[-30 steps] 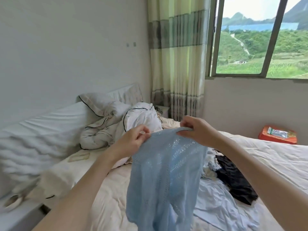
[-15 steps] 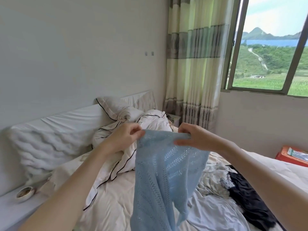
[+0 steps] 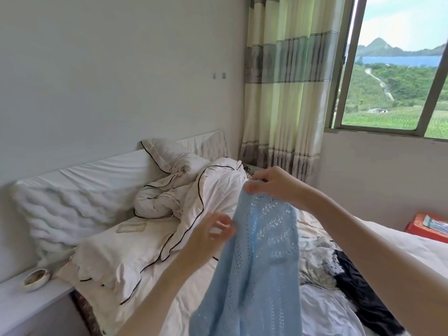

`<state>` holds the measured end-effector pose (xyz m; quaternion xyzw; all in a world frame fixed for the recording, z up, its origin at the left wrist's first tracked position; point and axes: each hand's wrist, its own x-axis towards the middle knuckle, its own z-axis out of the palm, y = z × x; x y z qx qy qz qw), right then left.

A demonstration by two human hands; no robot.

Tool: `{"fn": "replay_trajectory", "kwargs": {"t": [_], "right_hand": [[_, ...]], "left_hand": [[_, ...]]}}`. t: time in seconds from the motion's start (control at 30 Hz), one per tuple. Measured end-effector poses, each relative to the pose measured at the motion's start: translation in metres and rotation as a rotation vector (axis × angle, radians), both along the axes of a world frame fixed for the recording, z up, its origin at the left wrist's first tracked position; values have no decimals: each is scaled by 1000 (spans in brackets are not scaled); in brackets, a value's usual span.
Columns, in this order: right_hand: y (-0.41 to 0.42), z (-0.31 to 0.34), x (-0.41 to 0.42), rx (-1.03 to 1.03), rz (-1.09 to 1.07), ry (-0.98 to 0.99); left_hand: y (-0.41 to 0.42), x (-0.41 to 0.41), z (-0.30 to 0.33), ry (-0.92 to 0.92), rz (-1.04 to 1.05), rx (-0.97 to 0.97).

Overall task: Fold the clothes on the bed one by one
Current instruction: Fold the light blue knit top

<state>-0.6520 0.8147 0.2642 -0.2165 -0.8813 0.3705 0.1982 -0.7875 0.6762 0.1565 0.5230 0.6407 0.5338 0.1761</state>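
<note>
My right hand point(image 3: 274, 187) pinches the top edge of the light-blue openwork knit garment point(image 3: 257, 258), which hangs above the white-sheeted bed point(image 3: 189, 294). My left hand point(image 3: 213, 230), blurred, fingers loosely curled, sits at the garment's left edge; whether it grips, I cannot tell.

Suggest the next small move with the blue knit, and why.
Probably the left hand should take the blue knit's side edge. Only the right hand pinches its top, so it hangs bunched; the left hand's blurred fingers sit beside it, with no clear grip.
</note>
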Motion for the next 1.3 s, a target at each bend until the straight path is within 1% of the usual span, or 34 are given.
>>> {"fn": "replay_trajectory", "kwargs": {"t": [0.07,0.2,0.27,0.4,0.47,0.57,0.63,0.73,0.8,0.9,0.97,1.0,1.03,1.1,1.2,1.23,1.3], "right_hand": [[0,-3,-5,28,2,-34],[4,-9,1,51,31,-108],[7,-12,7,43,37,-134],[14,-20,12,46,65,-190],[19,-23,13,87,59,-215],[27,-26,20,242,32,-258],[28,-31,27,229,37,-249],[24,-45,35,184,103,-216],[26,-48,38,159,107,-197],[41,-48,47,156,57,-268],[50,-53,53,175,30,-327],[52,-57,56,178,20,-322],[54,-60,57,180,0,-285],[52,-62,56,168,-68,-122],[43,-51,52,-26,-108,159],[42,-48,51,-83,-99,205],[42,-43,50,-139,-86,228]], "left_hand": [[7,8,-24,-63,-73,-79],[15,2,-35,-110,-93,-48],[17,-1,-29,-90,-131,-29],[29,5,-23,5,-240,-89],[33,7,-27,5,-207,-79],[31,-6,-26,-22,-135,-1],[29,-17,-14,-48,-127,8],[31,-26,10,30,-129,23],[34,-27,22,79,-128,29],[29,-32,35,201,-149,2],[25,-37,41,241,-134,-1],[25,-40,42,260,-128,0],[24,-42,41,274,-136,-10],[24,-45,32,271,-175,-72],[18,-48,20,265,-248,-224],[14,-48,15,267,-281,-290],[5,-51,2,297,-333,-428]]}}
